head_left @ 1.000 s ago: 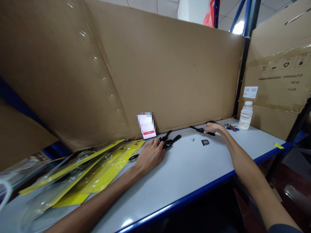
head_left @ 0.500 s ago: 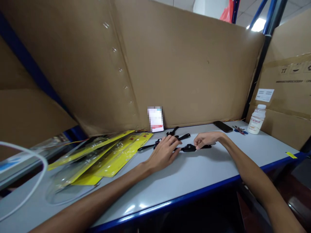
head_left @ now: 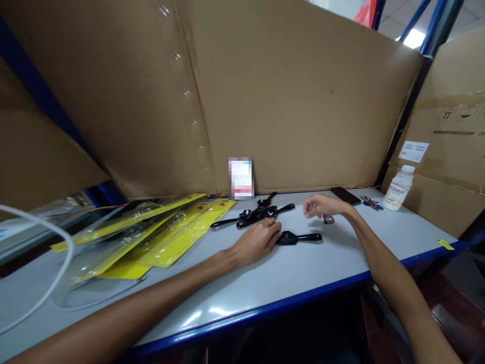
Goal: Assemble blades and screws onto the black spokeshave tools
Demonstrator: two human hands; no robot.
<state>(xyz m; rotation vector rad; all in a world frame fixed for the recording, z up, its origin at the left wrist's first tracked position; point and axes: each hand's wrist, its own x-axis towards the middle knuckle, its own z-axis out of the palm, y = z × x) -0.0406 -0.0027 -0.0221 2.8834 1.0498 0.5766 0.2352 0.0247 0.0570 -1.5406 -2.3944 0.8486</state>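
My left hand (head_left: 259,237) is closed around the left part of a black spokeshave (head_left: 288,237) lying on the table. Its middle body and right handle show; the left handle is hidden under my fingers. My right hand (head_left: 320,206) hovers above and to the right of this tool, apart from it. Its fingers are loosely bent, with no object visible between the fingertips. Just below the right palm sits a small metal plate (head_left: 328,219); whether it touches the hand I cannot tell. Behind my left hand several more black spokeshaves (head_left: 246,215) lie in a pile.
Yellow-backed clear plastic packages (head_left: 170,240) are heaped at left, near a white cable (head_left: 64,273). A lit phone (head_left: 241,178) leans against the cardboard wall (head_left: 295,101). Toward the right are a dark phone (head_left: 345,195), keys (head_left: 371,203) and a white bottle (head_left: 397,189).
My right hand has come away from the spokeshave and lifted, uncovering its right handle and the small metal plate. My left hand stays on the tool, its fingers more curled.
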